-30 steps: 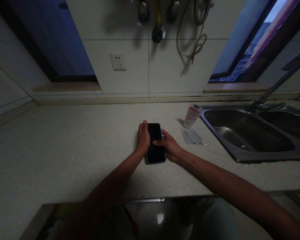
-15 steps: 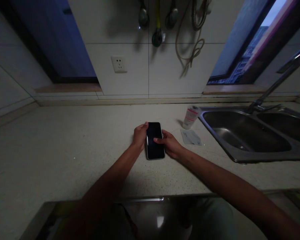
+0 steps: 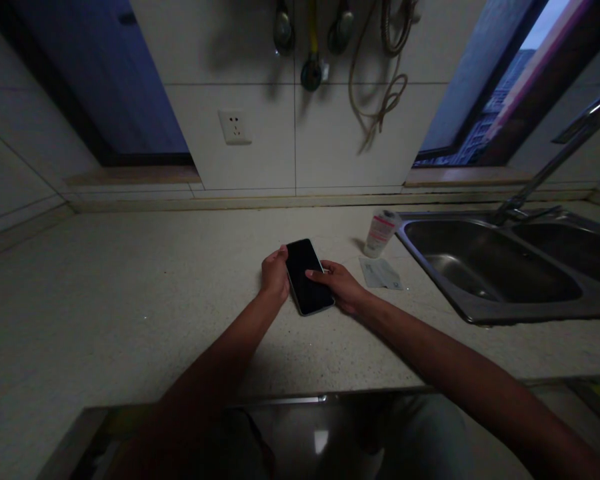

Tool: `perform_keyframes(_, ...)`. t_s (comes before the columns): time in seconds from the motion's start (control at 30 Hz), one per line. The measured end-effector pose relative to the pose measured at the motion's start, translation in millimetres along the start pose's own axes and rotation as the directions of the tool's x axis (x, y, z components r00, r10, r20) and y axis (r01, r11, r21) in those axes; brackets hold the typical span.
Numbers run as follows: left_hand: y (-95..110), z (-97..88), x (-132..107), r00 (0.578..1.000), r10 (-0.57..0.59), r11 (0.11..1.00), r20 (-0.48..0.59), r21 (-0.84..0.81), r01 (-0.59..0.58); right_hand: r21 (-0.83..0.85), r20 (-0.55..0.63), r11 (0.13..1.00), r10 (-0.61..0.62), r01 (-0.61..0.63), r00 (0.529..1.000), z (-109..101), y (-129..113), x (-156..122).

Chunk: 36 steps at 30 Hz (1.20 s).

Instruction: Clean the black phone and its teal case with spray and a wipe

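Note:
A smartphone (image 3: 304,290) with a dark screen is held between both my hands over the pale countertop (image 3: 190,267), its top end tilted to the left. My left hand (image 3: 275,273) grips its left edge near the top, thumb on the rim. On the other side, my right hand (image 3: 341,285) holds the right edge, its thumb lying across the screen. Fingers beneath the phone are hidden. To the right of my right hand lies a flat pale packet (image 3: 381,273), and behind that stands a clear plastic cup (image 3: 379,233) with red print.
A double steel sink (image 3: 463,313) with a tall faucet (image 3: 540,180) is set into the counter at the right. On the tiled wall are a power socket (image 3: 235,127), pipe valves and a looped cord (image 3: 390,100). Windows flank the wall section.
The phone has turned anticlockwise, its top end swinging left from nearly upright in view. My left hand has shifted slightly left with it. Both hands keep their hold.

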<state>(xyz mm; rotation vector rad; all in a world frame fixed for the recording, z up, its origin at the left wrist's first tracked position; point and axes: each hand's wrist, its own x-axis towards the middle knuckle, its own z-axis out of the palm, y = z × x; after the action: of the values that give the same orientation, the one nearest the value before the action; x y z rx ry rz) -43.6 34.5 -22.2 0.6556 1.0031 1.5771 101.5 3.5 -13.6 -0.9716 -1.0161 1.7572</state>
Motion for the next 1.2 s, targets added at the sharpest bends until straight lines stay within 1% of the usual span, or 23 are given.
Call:
perform_keyframes(0.1, 2.5, 0.0, 4.4, 0.997, 0.027, 0.987, -0.079, -0.155, -0.039, -0.025, 0.058, 0.998, 0.053, -0.052, 0.997, -1.9, -1.8, 0.0)
perform_keyframes(0.2, 10.0, -0.3, 8.4, 0.985, -0.047, 0.953, -0.164, -0.302, -0.005, -0.011, 0.055, 0.999, 0.041, -0.040, 0.998, -2.9, 0.7, 0.8)
perform_keyframes(0.3, 19.3, 1.0, 9.5, 0.967, -0.114, 0.919, -0.230, -0.393, 0.015, 0.017, 0.063, 1.000, 0.019, -0.020, 0.998, -2.7, 3.5, 1.5)
perform_keyframes(0.37, 24.2, 2.7, 8.5, 0.960, -0.142, 0.897, -0.242, -0.441, 0.021, 0.035, 0.080, 0.999, 0.022, -0.025, 0.997, -1.9, 3.7, 1.2)
perform_keyframes(0.47, 28.9, 5.0, 5.5, 0.958, -0.192, 0.870, -0.214, -0.488, 0.065, 0.055, 0.067, 0.998, 0.032, -0.035, 0.997, -0.6, 2.7, 0.3)
perform_keyframes(0.53, 30.7, 5.7, 3.3, 0.959, -0.204, 0.859, -0.196, -0.506, 0.080, 0.054, 0.060, 0.998, 0.034, -0.037, 0.998, -0.4, 2.1, -0.4)
perform_keyframes(0.67, 32.7, 6.6, 0.4, 0.956, -0.221, 0.850, -0.192, -0.519, 0.092, 0.046, 0.084, 0.999, 0.021, -0.025, 0.996, -2.6, 2.9, -0.1)
perform_keyframes(0.77, 33.1, 7.1, 0.2, 0.950, -0.248, 0.851, -0.190, -0.512, 0.120, 0.062, 0.053, 0.998, 0.013, -0.016, 0.999, -6.1, 4.9, 2.3)
perform_keyframes(0.87, 32.6, 6.7, 2.1, 0.957, -0.238, 0.859, -0.166, -0.496, 0.128, 0.065, 0.040, 0.998, 0.007, -0.010, 0.999, -8.8, 6.9, 5.2)
perform_keyframes(1.0, 29.4, 2.9, 8.5, 0.968, -0.221, 0.876, -0.119, -0.461, 0.143, 0.065, 0.089, 0.997, -0.037, 0.032, 0.995, -9.0, 6.7, 6.4)
perform_keyframes(1.1, 24.3, -2.8, 15.8, 0.983, -0.175, 0.912, -0.056, -0.384, 0.141, 0.063, 0.131, 0.998, -0.037, 0.029, 0.991, -8.5, 6.1, 6.2)
perform_keyframes(1.2, 18.4, -9.0, 21.9, 0.995, -0.094, 0.959, 0.010, -0.269, 0.094, 0.045, 0.140, 0.998, -0.039, 0.033, 0.989, -9.2, 7.8, 6.9)
